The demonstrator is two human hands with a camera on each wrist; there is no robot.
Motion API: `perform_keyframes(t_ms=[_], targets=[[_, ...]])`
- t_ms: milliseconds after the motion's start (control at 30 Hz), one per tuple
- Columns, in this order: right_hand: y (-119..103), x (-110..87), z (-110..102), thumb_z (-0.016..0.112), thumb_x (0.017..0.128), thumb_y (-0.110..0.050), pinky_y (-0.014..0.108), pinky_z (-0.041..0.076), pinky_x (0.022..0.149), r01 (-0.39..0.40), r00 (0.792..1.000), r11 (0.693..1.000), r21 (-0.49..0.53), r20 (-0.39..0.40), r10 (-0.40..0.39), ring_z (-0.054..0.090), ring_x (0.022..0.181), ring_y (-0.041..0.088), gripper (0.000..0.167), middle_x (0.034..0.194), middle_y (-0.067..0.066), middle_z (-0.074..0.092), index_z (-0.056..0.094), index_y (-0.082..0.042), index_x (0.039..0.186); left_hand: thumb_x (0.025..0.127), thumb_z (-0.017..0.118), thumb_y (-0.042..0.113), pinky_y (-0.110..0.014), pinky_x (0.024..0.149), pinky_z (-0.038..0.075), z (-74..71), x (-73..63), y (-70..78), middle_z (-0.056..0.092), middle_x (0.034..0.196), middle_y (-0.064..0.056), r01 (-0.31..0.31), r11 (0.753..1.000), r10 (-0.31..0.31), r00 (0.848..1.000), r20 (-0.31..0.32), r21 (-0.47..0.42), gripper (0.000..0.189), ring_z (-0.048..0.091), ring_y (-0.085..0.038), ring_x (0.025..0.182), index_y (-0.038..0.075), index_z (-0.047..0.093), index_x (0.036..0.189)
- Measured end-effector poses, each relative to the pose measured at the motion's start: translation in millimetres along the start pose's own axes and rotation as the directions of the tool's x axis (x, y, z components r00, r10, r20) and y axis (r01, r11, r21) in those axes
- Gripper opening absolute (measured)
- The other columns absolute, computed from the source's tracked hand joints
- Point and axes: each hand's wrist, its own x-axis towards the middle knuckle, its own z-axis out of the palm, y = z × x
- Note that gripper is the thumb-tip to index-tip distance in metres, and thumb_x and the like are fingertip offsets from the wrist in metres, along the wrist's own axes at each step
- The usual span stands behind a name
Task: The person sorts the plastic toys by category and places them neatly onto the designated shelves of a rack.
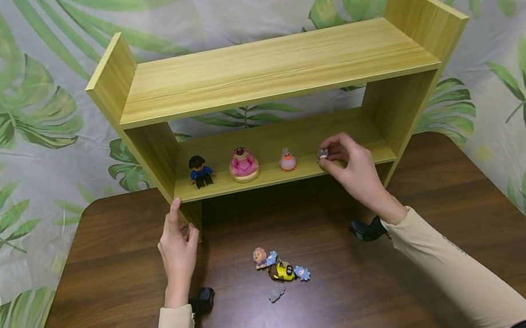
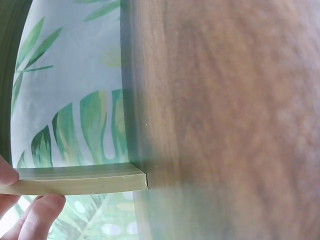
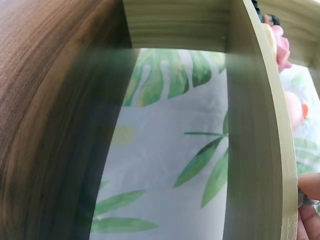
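My right hand (image 1: 355, 169) pinches a small grey toy figure (image 1: 323, 154) at the front of the wooden shelf's (image 1: 274, 72) middle board, toward the right. In the right wrist view its fingertips (image 3: 309, 186) show right at the board's edge. To its left on that board stand a pink-white duck figure (image 1: 287, 161), a pink bear figure (image 1: 243, 164) on a round base, and a black-haired toy person (image 1: 200, 171) in blue. My left hand (image 1: 179, 253) holds the edge of the shelf's left side panel (image 2: 100, 180), with fingers (image 2: 47, 207) on both sides of it.
On the brown table (image 1: 321, 322), before the shelf, lie an orange-brown figure (image 1: 260, 257), a yellow and dark brown figure (image 1: 283, 271), a blue figure (image 1: 302, 273) and a grey piece (image 1: 276, 292). A leaf-patterned cloth (image 1: 236, 6) hangs behind.
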Motion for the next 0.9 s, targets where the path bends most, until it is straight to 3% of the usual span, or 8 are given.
perform_keyframes(t_ms=[900], targets=[[8.7, -8.6, -9.8, 0.062, 0.082, 0.018, 0.026, 0.049, 0.083, 0.017, 1.000, 0.994, 0.108, -0.018, -0.015, 0.058, 0.095, 0.043, 0.031, 0.108, 0.029, 0.058, 0.049, 0.017, 0.109, 0.084, 0.055, -0.011, -0.040, 0.053, 0.042, 0.1, -0.5, 0.4, 0.052, 0.092, -0.016, 0.017, 1.000, -0.017, 1.000, 0.004, -0.005, 0.079, 0.056, -0.029, 0.062, 0.032, 0.031, 0.146]])
